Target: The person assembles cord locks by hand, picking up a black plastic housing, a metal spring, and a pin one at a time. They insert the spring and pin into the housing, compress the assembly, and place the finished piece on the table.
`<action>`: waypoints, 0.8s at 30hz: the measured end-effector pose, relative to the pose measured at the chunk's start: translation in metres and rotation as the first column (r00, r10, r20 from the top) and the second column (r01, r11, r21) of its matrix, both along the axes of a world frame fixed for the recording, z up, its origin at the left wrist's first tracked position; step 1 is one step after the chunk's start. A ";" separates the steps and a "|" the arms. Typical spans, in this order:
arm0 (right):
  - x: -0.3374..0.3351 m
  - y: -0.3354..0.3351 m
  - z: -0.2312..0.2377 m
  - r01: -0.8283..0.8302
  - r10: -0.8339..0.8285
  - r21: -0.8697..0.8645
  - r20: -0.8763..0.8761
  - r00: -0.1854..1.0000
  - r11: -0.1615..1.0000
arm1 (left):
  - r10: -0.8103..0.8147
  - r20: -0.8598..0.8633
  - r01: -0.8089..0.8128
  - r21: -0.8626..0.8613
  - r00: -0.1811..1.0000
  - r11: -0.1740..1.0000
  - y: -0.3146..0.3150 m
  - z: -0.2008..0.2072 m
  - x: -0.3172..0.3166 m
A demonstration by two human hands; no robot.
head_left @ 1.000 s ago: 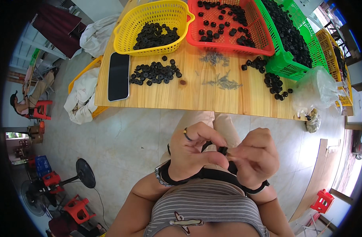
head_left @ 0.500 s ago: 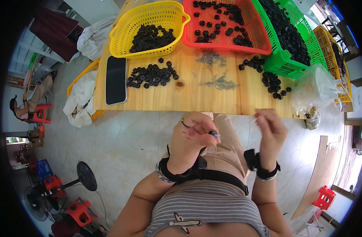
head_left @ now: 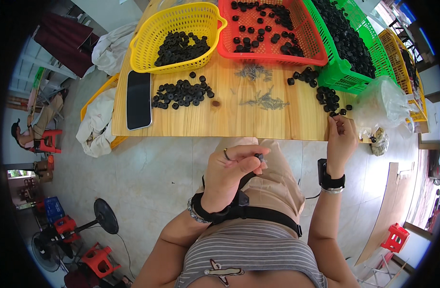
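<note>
Small black part (head_left: 260, 157), one: pinched between thumb and forefinger of the left hand (head_left: 233, 168), above the lap, just off the wooden table's (head_left: 220, 122) near edge. Right hand (head_left: 343, 133), one: fingers drawn close, tips at the black pieces (head_left: 328, 97), near right; grip, I cannot tell. Far side: yellow basket (head_left: 143, 50), red basket (head_left: 277, 59).

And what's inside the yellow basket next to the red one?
The yellow basket holds a heap of small black round pieces. The upper ones show; those buried beneath, and the basket floor under the heap, are covered.
</note>
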State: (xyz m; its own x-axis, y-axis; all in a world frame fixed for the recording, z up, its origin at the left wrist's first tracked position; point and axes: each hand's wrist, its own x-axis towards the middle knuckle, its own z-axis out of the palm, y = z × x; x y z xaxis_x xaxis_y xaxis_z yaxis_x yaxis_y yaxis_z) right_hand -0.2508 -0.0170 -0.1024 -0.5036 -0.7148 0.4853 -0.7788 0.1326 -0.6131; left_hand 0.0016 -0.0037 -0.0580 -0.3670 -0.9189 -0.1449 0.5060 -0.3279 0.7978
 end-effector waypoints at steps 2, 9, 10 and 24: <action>0.002 0.001 0.001 -0.021 0.021 -0.020 -0.020 1.000 1.000 | -0.012 -0.021 0.012 0.013 1.000 1.000 0.000 0.001 0.001; 0.029 0.020 0.007 -0.165 0.246 -0.217 0.437 0.865 0.962 | -0.038 -0.013 0.039 0.008 0.999 0.999 0.000 0.005 0.001; 0.038 0.026 0.015 -0.197 0.275 -0.195 0.597 0.753 0.961 | -0.041 -0.003 0.041 0.007 0.999 0.999 0.000 0.006 0.001; 0.084 0.047 0.088 -0.712 0.731 -0.267 0.479 0.487 0.650 | 0.004 0.163 0.056 -0.365 0.987 0.929 0.008 0.041 0.013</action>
State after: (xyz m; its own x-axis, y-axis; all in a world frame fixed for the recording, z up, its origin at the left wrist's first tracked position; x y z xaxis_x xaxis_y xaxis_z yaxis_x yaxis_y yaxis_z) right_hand -0.1669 0.0302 -0.0148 0.0179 -0.9345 0.3556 -0.1633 -0.3536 -0.9210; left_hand 0.0147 0.0046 -0.0168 -0.3917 -0.9090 0.1425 0.3589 -0.0083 0.9333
